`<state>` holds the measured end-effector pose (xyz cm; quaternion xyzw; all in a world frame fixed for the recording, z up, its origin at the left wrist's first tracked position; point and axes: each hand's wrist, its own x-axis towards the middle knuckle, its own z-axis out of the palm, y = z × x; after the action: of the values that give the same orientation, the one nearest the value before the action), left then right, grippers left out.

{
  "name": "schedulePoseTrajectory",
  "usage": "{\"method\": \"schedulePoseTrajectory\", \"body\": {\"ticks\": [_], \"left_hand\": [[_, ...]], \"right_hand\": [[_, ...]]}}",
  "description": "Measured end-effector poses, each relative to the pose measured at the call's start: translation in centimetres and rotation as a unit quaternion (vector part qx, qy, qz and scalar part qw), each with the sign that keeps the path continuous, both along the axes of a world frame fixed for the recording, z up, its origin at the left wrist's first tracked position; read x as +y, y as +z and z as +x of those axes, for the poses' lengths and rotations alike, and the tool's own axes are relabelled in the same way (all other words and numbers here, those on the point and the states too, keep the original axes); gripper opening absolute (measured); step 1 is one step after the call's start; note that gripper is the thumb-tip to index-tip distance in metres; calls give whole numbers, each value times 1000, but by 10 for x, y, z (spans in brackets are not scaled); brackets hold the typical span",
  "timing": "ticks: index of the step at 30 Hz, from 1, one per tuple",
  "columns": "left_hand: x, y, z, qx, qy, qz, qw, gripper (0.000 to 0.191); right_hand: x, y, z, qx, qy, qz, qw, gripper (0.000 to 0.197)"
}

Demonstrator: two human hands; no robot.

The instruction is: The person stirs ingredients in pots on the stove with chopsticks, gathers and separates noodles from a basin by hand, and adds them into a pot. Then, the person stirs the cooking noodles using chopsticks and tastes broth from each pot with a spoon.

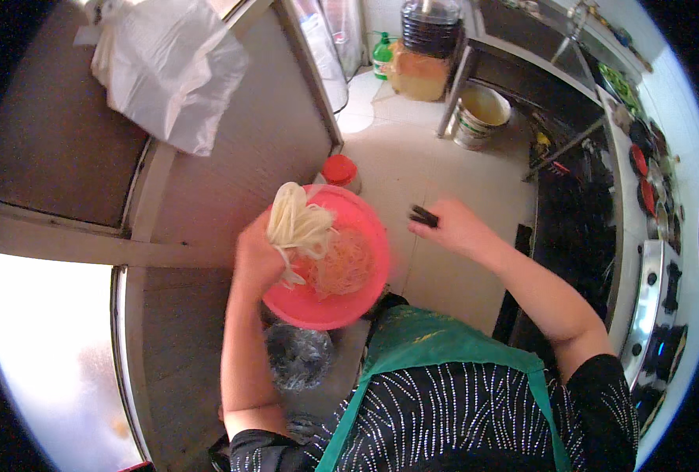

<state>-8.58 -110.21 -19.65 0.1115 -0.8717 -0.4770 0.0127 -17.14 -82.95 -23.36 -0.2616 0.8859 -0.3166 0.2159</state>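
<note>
A thick bundle of pale noodles (297,218) is gripped in my left hand (256,255), held over a pink plastic basin (326,312). Thin strands, apparently noodles too (346,265), lie in the basin. To the right of the basin, over the floor, my right hand (458,227) is closed round a small dark object (424,216); blur hides what it is. The two hands are well apart.
Beyond the basin stands a jar with a red lid (340,170). Clear plastic bags (169,76) hang at the upper left. A bucket (480,118) sits beneath the metal-framed counter, and a gas stove (650,295) is at the right. A plastic-covered container (299,357) is below the basin.
</note>
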Motion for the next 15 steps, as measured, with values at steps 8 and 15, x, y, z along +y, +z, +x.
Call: {"method": "schedulePoseTrajectory", "body": {"ticks": [8, 15], "left_hand": [[59, 96, -12, 177, -7, -320, 931, 52], [184, 127, -65, 291, -179, -181, 922, 49]], "right_hand": [[197, 30, 137, 187, -267, -257, 910, 4], [308, 85, 286, 10, -451, -481, 752, 15]]}}
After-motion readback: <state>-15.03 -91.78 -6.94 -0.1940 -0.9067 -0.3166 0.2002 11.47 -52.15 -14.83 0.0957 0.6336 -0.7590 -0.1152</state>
